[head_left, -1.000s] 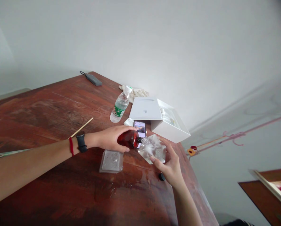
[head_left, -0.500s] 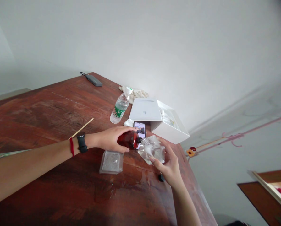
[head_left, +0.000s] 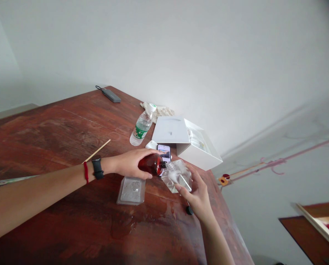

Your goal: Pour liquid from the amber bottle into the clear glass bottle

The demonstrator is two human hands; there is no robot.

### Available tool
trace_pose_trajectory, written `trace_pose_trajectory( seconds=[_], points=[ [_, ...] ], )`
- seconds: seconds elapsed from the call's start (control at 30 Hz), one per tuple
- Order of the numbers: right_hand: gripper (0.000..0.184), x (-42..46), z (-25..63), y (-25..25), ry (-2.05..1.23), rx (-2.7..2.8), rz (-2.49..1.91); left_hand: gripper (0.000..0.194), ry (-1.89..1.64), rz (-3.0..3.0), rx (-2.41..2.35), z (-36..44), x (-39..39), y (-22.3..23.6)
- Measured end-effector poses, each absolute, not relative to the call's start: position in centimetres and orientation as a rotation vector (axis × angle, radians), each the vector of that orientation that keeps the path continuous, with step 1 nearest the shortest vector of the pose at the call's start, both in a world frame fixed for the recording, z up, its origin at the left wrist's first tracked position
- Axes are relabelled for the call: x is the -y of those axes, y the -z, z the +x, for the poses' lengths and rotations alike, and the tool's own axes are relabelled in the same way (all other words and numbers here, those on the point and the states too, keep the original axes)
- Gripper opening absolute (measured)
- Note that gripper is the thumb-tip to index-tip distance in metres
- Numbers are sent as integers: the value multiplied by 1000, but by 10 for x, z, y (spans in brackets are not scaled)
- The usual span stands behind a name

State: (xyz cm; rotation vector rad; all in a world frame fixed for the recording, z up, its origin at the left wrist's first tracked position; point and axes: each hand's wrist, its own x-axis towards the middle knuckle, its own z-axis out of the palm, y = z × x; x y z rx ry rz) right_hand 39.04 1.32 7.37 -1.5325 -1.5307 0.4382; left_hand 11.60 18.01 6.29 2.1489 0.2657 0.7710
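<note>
My left hand (head_left: pixel 131 163) is closed round a dark red bottle (head_left: pixel 152 163), which lies tipped on its side with its neck pointing right into a clear plastic tray (head_left: pixel 178 176). My right hand (head_left: pixel 199 195) holds that tray from below and from the right, tilted above the wooden table (head_left: pixel 56 129). A second clear tray (head_left: pixel 131 190) lies flat on the table under my left hand. A small black cap (head_left: pixel 189 210) lies beside my right wrist.
A phone (head_left: pixel 164 151), an open white box (head_left: pixel 186 141), a water bottle (head_left: pixel 141 125), a crumpled cloth (head_left: pixel 160 109) and a grey device with a cable (head_left: pixel 111 95) sit further back. A thin wooden stick (head_left: pixel 96 151) lies left. A wet patch (head_left: pixel 123 226) marks the table. The table edge runs at right.
The view has shifted slightly. The tray in my right hand has tilted a little more; both hands stay in about the same place.
</note>
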Motion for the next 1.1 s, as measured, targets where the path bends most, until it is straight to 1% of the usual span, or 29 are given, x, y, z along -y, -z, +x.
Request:
trace_pose_trajectory(
  seconds=[0.33, 0.5, 0.73, 0.93, 1.1],
  points=[
    [62, -15, 384, -73, -492, 1516, -1481, 78, -783, 2120, -233, 116, -183, -63],
    [65, -18, 378, -73, -470, 1463, -1486, 76, -825, 2089, -231, 116, -185, -61],
    [76, -22, 378, -72, -624, 1330, -1467, 75, -850, 1995, -248, 118, -185, -54],
    [76, -29, 386, -69, -698, 1313, -1474, 71, -810, 1896, -224, 117, -187, -53],
    [73, -34, 391, -71, -699, 1331, -1478, 72, -805, 1896, -234, 116, -189, -52]
  ],
)
